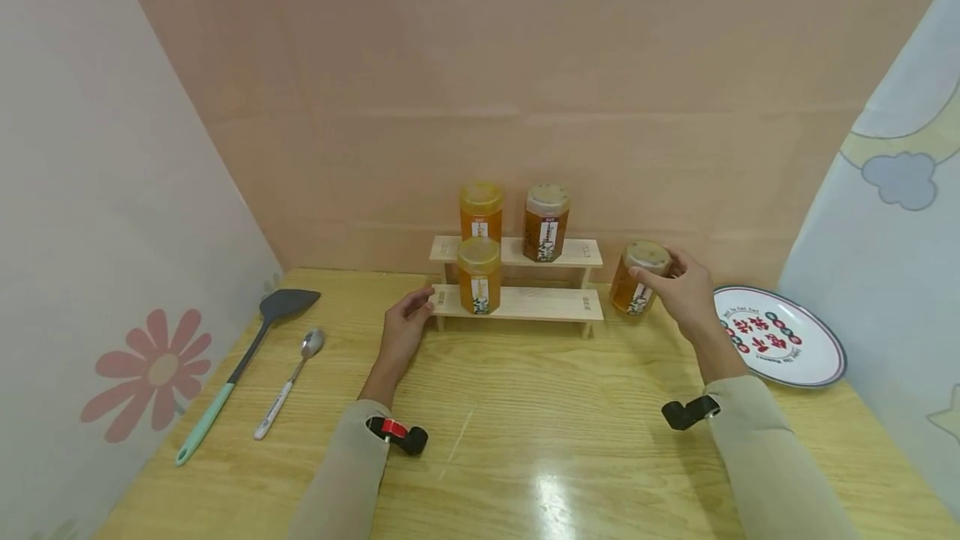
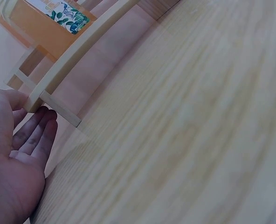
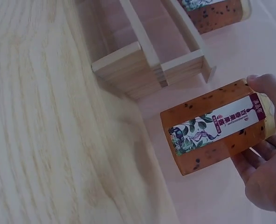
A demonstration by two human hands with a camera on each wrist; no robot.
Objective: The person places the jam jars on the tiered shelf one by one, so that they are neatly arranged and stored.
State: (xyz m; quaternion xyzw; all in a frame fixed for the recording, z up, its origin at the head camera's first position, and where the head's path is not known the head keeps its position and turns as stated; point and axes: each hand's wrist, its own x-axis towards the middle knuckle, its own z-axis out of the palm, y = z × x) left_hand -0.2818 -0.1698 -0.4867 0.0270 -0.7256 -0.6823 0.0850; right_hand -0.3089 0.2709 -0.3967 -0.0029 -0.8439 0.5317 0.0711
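Left hand: the left hand (image 1: 403, 332) lies on the pale wooden table (image 1: 525, 440), fingers straight and holding nothing, tips touching the left end of the two-tier light wooden rack (image 1: 517, 302).
Right hand: the right hand (image 1: 686, 294) is curled round the speckled orange jar with a beige lid (image 1: 637, 277), just right of the rack's lower tier.
Table sides: grey spatula with a mint handle (image 1: 240, 365) and metal spoon (image 1: 288, 382) at left; white printed plate (image 1: 783, 336) at right.
Lower tier: one yellow-lidded amber jar (image 1: 478, 275).
Upper tier: a yellow-lidded orange jar (image 1: 481, 212) beside a darker speckled jar (image 1: 546, 222).
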